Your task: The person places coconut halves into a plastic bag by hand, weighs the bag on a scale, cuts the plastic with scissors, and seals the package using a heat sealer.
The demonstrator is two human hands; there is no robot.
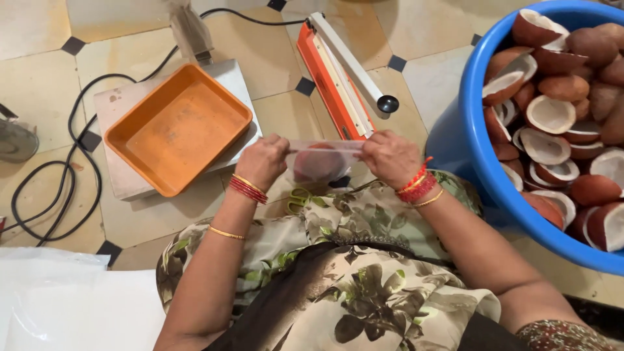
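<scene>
At the far left, a sheet of white plastic (71, 305) is lying on the cream tiled floor (39, 78), and a black power cable (78, 149) is looping across the tiles, taking up the open floor beside a flat grey metal scale platform (117, 175). A shallow rectangular orange plastic tray (175, 127) is sitting empty on that platform, one corner overhanging its near edge.

The left hand (263, 159) is pinching the left end of a clear plastic bag (322, 159), fingers closed tight on its top edge. The bag is hanging between both hands above the lap, with a brown coconut half (315, 166) showing dimly inside. Just behind it, an orange heat sealer with a raised white arm (338, 71) is standing open on the floor, its near end almost touching the bag.

The right hand (390, 156) is gripping the bag's right end, fingers likewise closed on the edge. Further right, a large round blue plastic tub (471, 130) is crowding the person's knee, heaped with split brown coconut halves (552, 130) showing white flesh.
</scene>
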